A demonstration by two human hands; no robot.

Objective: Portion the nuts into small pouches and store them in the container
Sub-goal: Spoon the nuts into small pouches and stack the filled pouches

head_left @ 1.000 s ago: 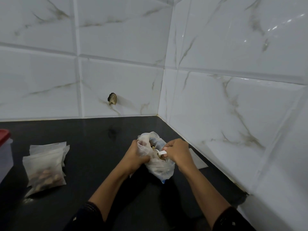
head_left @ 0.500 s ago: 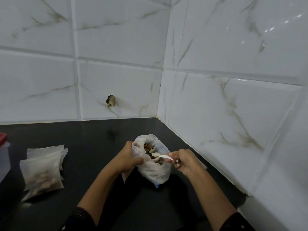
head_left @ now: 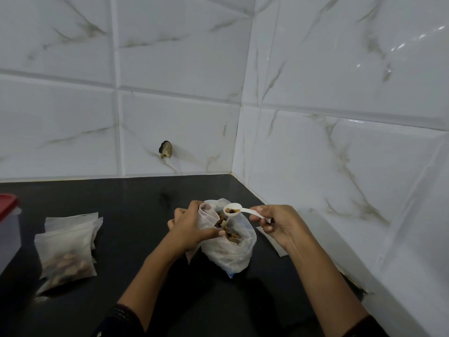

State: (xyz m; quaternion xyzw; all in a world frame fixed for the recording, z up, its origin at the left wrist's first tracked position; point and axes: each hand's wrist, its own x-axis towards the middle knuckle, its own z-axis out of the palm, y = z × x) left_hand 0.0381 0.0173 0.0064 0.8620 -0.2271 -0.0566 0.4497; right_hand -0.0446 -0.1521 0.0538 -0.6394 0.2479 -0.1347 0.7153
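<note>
Where the back tiled wall (head_left: 179,57) and the right tiled wall (head_left: 352,93) meet in a corner, a glossy black countertop (head_left: 136,198) runs along both. Tiles are large and white, with grey-brown veining and bevelled joints. One back-wall tile carries a dark broken hole (head_left: 165,149) low down; its reflection shows on the countertop below. At the base of the right wall, a ragged dark patch (head_left: 357,291) breaks the joint line.

A clear plastic bag (head_left: 228,251) of nuts (head_left: 230,233) stands on the countertop near the corner. The left hand (head_left: 192,227) grips the bag's rim, fingers and thumb curled round the plastic. The right hand (head_left: 279,224) pinches the handle of a white plastic spoon (head_left: 240,210); the spoon bowl holds a few nuts just above the bag mouth. A flat empty pouch (head_left: 272,242) lies beneath the right hand, beside the bag.

At the left, a filled pouch (head_left: 68,256) lies on a stack of empty pouches (head_left: 73,218). A clear container (head_left: 8,229) with a red lid (head_left: 7,203) stands at the left frame edge, well apart from the bag.
</note>
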